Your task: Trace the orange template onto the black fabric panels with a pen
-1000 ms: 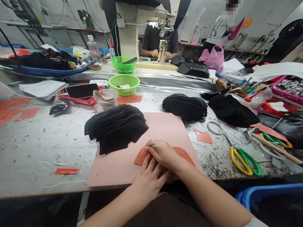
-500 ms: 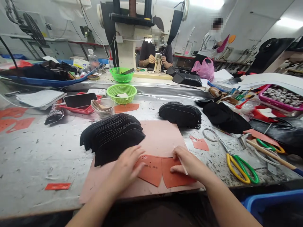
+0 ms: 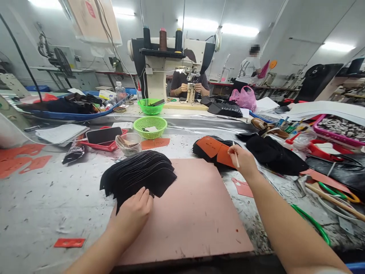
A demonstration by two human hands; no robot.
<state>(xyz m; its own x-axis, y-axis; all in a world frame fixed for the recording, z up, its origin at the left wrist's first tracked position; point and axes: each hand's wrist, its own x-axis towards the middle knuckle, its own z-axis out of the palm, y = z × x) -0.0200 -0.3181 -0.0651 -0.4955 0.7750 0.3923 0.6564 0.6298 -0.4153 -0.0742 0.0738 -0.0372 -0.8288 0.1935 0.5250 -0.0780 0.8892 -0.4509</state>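
My left hand (image 3: 136,210) rests with curled fingers on the near edge of a fanned stack of black cut pieces (image 3: 139,176), which lies on a pink cutting mat (image 3: 191,213). My right hand (image 3: 242,160) is stretched out to the right of the mat. It pinches a thin white stick and an orange template (image 3: 216,149), and the template lies on top of a second black stack (image 3: 203,150).
Two green baskets (image 3: 150,126), a phone on a red tray (image 3: 104,135) and a clear cup (image 3: 129,144) sit behind the stacks. Scissors with green handles (image 3: 310,224), rings and tools lie at right. A person sews at a machine (image 3: 168,64) across the table.
The orange template was on the mat under both hands. My right hand has carried it up and right onto the far black stack. My left hand has moved to the near stack.
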